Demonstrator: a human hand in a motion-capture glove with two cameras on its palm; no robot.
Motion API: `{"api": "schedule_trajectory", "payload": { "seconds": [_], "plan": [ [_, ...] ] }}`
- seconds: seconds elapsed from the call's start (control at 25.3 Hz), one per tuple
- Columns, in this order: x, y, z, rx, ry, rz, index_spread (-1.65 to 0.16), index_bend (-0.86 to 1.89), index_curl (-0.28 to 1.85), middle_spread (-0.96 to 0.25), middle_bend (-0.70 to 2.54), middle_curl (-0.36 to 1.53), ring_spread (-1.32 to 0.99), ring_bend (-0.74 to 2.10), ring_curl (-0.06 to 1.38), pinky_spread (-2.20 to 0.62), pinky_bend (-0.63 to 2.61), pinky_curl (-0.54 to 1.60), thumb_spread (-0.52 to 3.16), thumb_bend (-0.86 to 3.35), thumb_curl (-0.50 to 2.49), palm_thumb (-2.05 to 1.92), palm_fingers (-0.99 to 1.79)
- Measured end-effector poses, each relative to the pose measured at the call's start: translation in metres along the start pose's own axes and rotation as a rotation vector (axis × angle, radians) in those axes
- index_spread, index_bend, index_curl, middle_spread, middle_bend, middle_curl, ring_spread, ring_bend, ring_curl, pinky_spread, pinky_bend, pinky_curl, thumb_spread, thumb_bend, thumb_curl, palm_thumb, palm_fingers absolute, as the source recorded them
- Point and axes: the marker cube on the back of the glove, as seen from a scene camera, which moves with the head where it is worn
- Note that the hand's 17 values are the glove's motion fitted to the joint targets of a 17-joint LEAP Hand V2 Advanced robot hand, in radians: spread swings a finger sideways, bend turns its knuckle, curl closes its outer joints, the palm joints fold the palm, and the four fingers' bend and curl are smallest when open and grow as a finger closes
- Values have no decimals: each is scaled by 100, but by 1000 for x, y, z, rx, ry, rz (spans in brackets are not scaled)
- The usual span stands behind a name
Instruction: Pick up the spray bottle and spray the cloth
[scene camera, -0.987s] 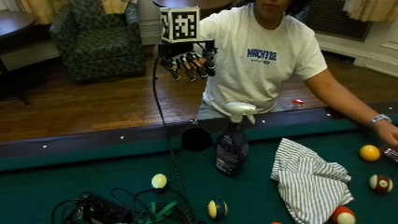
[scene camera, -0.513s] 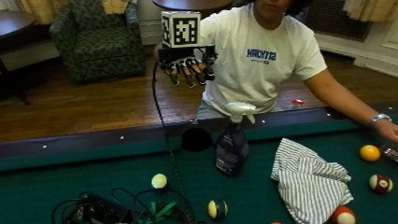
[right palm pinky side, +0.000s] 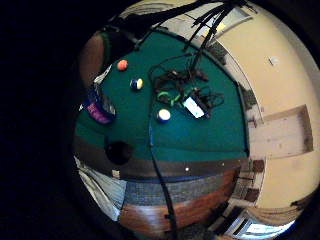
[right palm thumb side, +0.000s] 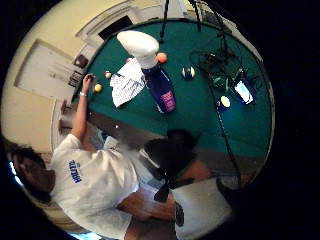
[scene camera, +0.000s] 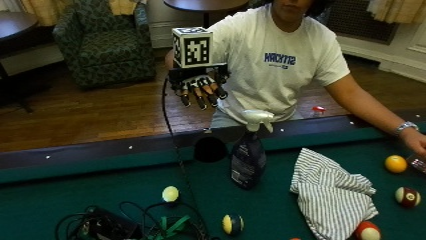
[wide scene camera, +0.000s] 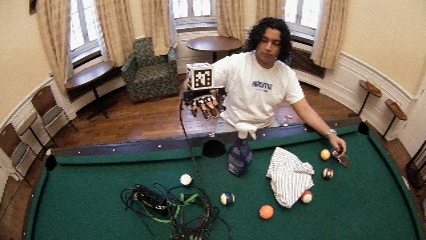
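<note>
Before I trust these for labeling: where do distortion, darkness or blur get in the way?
Both palm views bend the pool table round, with black surrounds; the thumb-side one stretches the spray bottle. The outside view keeps the bottle and striped cloth readable, though the raised gloved right hand looks soft.

Blue lettering ran across the chest of the person's white T-shirt (scene camera: 279, 55), at upper centre, too blurred to read. The spray bottle (scene camera: 248, 160) label was illegible.
</note>
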Motion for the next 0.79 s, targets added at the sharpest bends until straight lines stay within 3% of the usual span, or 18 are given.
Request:
{"api": "schedule_trajectory", "payload": {
  "seconds": [0.36, 0.79],
  "plan": [
    [3, 6, 45, -31, -108, 53, -38, 12, 14, -8, 25, 28, -6, 46, 25, 23, 57, 31, 89, -3, 27, 38, 29],
    [-7, 11, 92, 15, -675, 182, -38, 11, 15, -8, 23, 30, -7, 50, 28, 24, 60, 33, 91, -1, 30, 44, 40]
  ]
}}
